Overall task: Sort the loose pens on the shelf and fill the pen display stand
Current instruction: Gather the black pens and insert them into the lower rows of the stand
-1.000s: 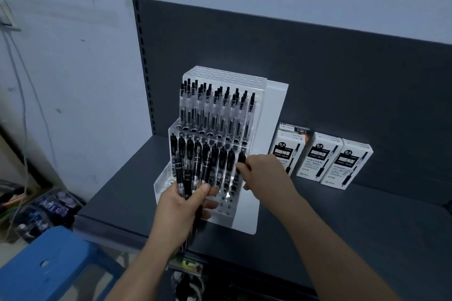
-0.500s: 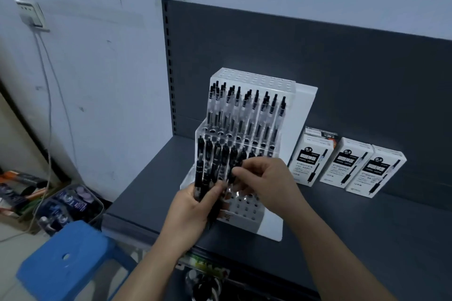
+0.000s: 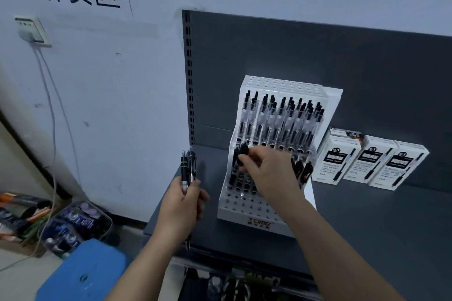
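A white stepped pen display stand sits on the dark grey shelf. Its upper tier holds a row of clear pens with black caps; the middle tier holds several black pens. My right hand reaches across the middle tier and pinches one black pen upright at the tier's left end. My left hand is to the left of the stand, by the shelf's left edge, gripping a small bundle of black pens that point upward.
Three white pen boxes lean against the dark back panel to the right of the stand. A blue stool and a bin of bottles are on the floor at the left. A wall socket with a cable is on the white wall.
My left hand has moved left, away from the stand's front, with its pen bundle. My right hand has shifted to the middle tier's left end with one pen. The view panned left.
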Available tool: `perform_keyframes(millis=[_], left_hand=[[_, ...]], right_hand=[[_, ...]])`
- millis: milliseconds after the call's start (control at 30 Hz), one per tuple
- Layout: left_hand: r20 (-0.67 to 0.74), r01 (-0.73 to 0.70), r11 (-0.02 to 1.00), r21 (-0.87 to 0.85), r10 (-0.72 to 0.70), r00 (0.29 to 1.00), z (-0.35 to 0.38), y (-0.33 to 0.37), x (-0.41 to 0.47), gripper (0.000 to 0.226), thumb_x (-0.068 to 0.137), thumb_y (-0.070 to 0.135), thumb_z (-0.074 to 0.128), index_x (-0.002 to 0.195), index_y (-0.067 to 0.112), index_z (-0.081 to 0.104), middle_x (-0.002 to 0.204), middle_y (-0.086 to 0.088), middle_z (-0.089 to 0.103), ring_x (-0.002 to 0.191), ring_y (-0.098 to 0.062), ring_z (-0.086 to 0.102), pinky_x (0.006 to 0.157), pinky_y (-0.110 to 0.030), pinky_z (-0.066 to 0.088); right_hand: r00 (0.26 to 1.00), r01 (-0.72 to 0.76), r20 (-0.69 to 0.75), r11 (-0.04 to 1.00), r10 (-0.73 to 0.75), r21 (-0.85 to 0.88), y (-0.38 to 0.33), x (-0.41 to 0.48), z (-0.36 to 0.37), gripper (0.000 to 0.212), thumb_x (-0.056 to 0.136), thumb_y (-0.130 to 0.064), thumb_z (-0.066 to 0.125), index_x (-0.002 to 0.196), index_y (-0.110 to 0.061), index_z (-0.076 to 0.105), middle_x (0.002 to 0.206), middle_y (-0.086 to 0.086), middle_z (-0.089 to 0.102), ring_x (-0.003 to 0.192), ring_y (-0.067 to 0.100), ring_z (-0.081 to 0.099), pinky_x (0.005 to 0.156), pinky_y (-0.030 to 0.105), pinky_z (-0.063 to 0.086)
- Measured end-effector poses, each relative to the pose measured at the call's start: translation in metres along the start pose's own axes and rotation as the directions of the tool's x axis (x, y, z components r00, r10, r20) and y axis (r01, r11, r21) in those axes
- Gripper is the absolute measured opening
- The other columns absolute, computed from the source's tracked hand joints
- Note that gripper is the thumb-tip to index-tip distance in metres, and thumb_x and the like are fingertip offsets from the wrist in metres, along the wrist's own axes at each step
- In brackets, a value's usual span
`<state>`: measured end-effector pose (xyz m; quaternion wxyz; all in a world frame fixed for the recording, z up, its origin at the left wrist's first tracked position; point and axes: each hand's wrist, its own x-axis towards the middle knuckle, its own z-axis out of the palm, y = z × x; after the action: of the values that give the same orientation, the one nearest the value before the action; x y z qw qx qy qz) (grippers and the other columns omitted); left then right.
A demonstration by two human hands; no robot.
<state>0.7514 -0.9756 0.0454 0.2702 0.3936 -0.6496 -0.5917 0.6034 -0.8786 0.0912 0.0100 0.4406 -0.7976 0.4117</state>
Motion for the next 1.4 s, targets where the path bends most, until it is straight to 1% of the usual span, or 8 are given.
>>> perform_keyframes(millis=[167, 400, 600, 733, 833, 1000, 1200, 1400], left_hand=[[0.075, 0.015, 0.99, -0.141, -0.004, 0.997, -0.008, 0.001, 0.004, 0.018, 0.098, 0.021, 0.052, 0.093, 0.005, 0.057, 0.08, -0.01, 0.071, 0.057, -0.018, 0.061, 0.05, -0.029, 0.051], [0.157, -0.088, 0.996, -0.035, 0.092, 0.983, -0.015, 0.005, -0.003, 0.017, 0.099, 0.027, 0.048, 0.097, 0.011, 0.054, 0.083, 0.001, 0.073, 0.049, -0.012, 0.055, 0.044, -0.024, 0.042], [0.3, -0.114, 0.991, -0.063, 0.128, 0.945, -0.009, 0.004, -0.01, 0.012, 0.097, 0.019, 0.051, 0.1, 0.01, 0.058, 0.084, -0.004, 0.074, 0.054, -0.015, 0.058, 0.05, -0.027, 0.047], [0.325, -0.074, 0.992, -0.102, 0.104, 0.94, 0.0, 0.003, -0.014, 0.015, 0.097, 0.019, 0.051, 0.103, 0.007, 0.059, 0.083, -0.008, 0.073, 0.055, -0.018, 0.062, 0.051, -0.028, 0.051], [0.245, -0.019, 0.993, -0.114, 0.046, 0.968, -0.002, 0.005, -0.012, 0.02, 0.098, 0.028, 0.048, 0.104, 0.014, 0.06, 0.08, -0.005, 0.073, 0.053, -0.019, 0.062, 0.048, -0.028, 0.052], [0.102, -0.01, 1.0, -0.026, 0.013, 0.995, -0.007, -0.002, 0.002, 0.028, 0.1, 0.034, 0.042, 0.096, 0.012, 0.059, 0.061, 0.0, 0.053, 0.043, -0.009, 0.038, 0.045, -0.026, 0.031], [0.106, 0.048, 0.98, -0.193, -0.027, 0.994, -0.003, 0.004, -0.001, 0.015, 0.096, 0.007, 0.037, 0.082, 0.011, 0.038, 0.067, -0.007, 0.047, 0.041, -0.01, 0.029, 0.037, -0.022, 0.026], [0.112, -0.096, 0.983, -0.154, 0.114, 0.987, -0.004, 0.005, -0.004, 0.015, 0.1, 0.017, 0.045, 0.096, 0.011, 0.058, 0.066, 0.0, 0.06, 0.049, -0.011, 0.048, 0.046, -0.025, 0.043]], right_hand=[[0.982, -0.047, 0.166, 0.964, 0.093, -0.263, -0.006, 0.011, 0.016, 0.031, 0.097, -0.03, 0.055, 0.082, -0.005, 0.063, 0.075, 0.008, 0.069, 0.065, 0.019, 0.066, 0.066, 0.036, 0.058], [0.967, -0.134, 0.173, 0.952, 0.186, -0.274, -0.002, 0.006, 0.019, 0.034, 0.095, -0.033, 0.056, 0.081, -0.005, 0.067, 0.069, 0.007, 0.069, 0.064, 0.018, 0.068, 0.067, 0.036, 0.059], [0.949, -0.294, 0.198, 0.919, 0.247, 0.264, -0.015, -0.019, 0.007, 0.02, 0.091, -0.036, 0.063, 0.091, -0.018, 0.071, 0.064, -0.005, 0.067, 0.05, 0.003, 0.058, 0.051, 0.017, 0.047], [0.926, -0.36, 0.275, 0.825, 0.258, 0.436, -0.014, -0.022, -0.002, 0.012, 0.09, -0.017, 0.065, 0.087, -0.008, 0.072, 0.064, 0.003, 0.069, 0.057, 0.014, 0.063, 0.058, 0.021, 0.053], [0.949, -0.317, 0.158, 0.823, 0.274, 0.473, -0.009, -0.018, -0.023, 0.01, 0.09, -0.013, 0.062, 0.088, -0.008, 0.07, 0.071, 0.006, 0.073, 0.066, 0.018, 0.07, 0.062, 0.024, 0.058], [0.974, -0.164, -0.11, 0.949, 0.199, 0.268, 0.001, -0.01, -0.042, 0.014, 0.092, -0.019, 0.062, 0.082, -0.014, 0.069, 0.066, -0.002, 0.071, 0.064, 0.012, 0.07, 0.059, 0.027, 0.059], [0.99, -0.005, -0.138, 1.0, 0.005, -0.001, 0.008, -0.009, -0.024, 0.022, 0.092, -0.025, 0.061, 0.084, -0.006, 0.069, 0.067, -0.004, 0.069, 0.054, 0.001, 0.061, 0.047, 0.014, 0.045], [0.998, 0.034, -0.05, 0.991, -0.041, -0.132, 0.007, -0.003, -0.009, 0.03, 0.096, -0.028, 0.056, 0.075, -0.006, 0.06, 0.065, 0.005, 0.066, 0.065, 0.022, 0.066, 0.062, 0.041, 0.054]])
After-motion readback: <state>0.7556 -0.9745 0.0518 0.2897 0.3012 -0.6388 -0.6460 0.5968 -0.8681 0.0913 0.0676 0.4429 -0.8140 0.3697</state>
